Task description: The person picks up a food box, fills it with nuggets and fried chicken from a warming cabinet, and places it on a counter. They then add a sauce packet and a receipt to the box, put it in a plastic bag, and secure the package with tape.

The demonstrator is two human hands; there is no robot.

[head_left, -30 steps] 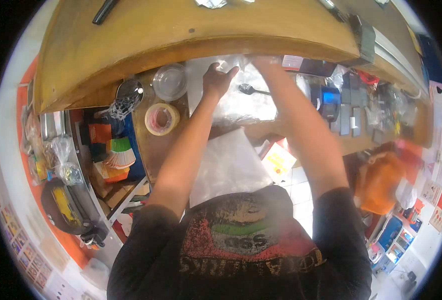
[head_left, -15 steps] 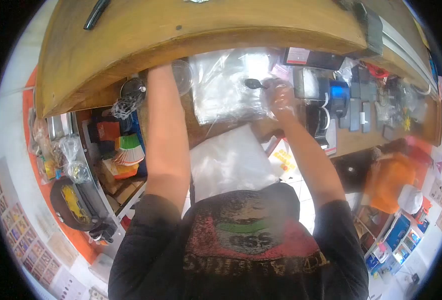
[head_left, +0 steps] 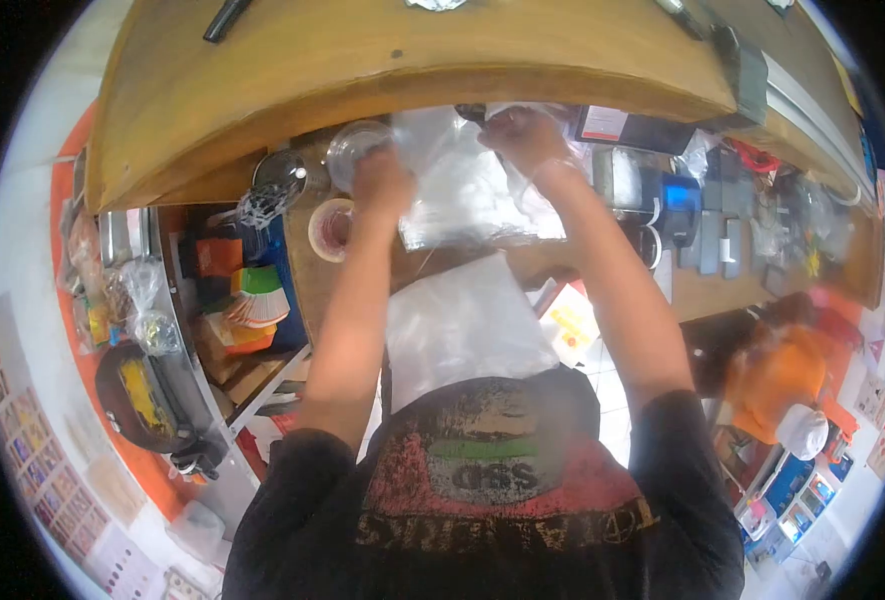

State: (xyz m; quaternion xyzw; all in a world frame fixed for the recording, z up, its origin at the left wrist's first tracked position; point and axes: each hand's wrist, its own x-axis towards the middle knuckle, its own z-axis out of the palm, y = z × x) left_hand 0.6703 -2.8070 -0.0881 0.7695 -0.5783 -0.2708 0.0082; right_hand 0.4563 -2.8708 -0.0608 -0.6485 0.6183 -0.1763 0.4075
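My right hand (head_left: 527, 138) is closed at the far side of the worktop, above a stack of clear plastic bags (head_left: 462, 195). At its fingertips is a small black spoon (head_left: 472, 112), partly under the shelf edge. My left hand (head_left: 382, 182) is at the left edge of the stack, beside a clear round tub (head_left: 354, 148); its fingers are smeared by motion. Just left of that wrist lies a roll of tape (head_left: 331, 230). More clear plastic (head_left: 467, 325) rests on my lap.
A wooden shelf (head_left: 412, 70) overhangs the worktop. To the right are a dark box (head_left: 627, 128), a blue-and-black device (head_left: 677, 205) and several dark blocks. A lidded jar (head_left: 280, 172) stands at left, above an open drawer (head_left: 245, 300) with coloured papers. An orange bag (head_left: 777, 370) lies at right.
My left hand has come back from under the shelf, and the tape roll now shows. My right hand has moved up and left with the black spoon.
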